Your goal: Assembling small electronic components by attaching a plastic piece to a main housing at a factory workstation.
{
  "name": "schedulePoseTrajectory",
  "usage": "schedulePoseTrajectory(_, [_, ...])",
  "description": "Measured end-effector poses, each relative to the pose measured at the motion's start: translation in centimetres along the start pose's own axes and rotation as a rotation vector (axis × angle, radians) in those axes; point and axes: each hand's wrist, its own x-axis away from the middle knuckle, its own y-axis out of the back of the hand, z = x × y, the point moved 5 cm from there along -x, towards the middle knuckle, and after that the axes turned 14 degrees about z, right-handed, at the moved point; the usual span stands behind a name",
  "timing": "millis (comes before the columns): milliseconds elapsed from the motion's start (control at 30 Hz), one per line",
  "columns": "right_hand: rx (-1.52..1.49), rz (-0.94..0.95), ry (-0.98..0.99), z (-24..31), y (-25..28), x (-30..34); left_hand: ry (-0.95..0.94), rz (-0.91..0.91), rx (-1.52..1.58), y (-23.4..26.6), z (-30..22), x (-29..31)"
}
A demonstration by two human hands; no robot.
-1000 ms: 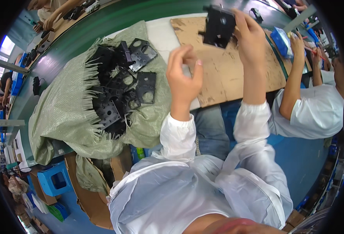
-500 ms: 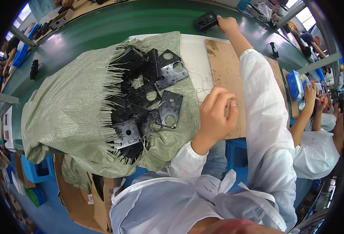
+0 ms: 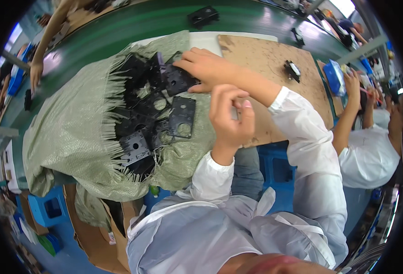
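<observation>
My right hand reaches across to an open woven sack and closes on a black plastic housing at the upper edge of a pile. Its thumb is at the near side and its fingers lie over the top. Several more flat black plates with round holes fill the sack's mouth, among them an upright-lying plate and a greyer one. My left hand hovers right of the sack, below my right wrist, with curled fingers; whatever may be inside them is hidden.
A black housing lies on the green conveyor beyond the sack. A small black-and-white part rests on the wooden board. Another person's arm reaches over at far left; a co-worker sits at right. Below stands a cardboard box.
My right hand has let go of the black housing on the conveyor and come back to the sack's pile. My left hand stays curled. Another person's arm has appeared at far left.
</observation>
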Motion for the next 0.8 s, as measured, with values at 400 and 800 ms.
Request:
schedulePoseTrajectory(400, [-0.439,-0.524,-0.528,-3.9,3.7,15.3,0.185,0.142,-0.024,-1.8,-0.4,-0.9])
schedulePoseTrajectory(800, [-1.341,-1.504,-0.067,2.7,-0.2,31.7,0.342,0.698,-0.73,-18.9,6.4,-4.7])
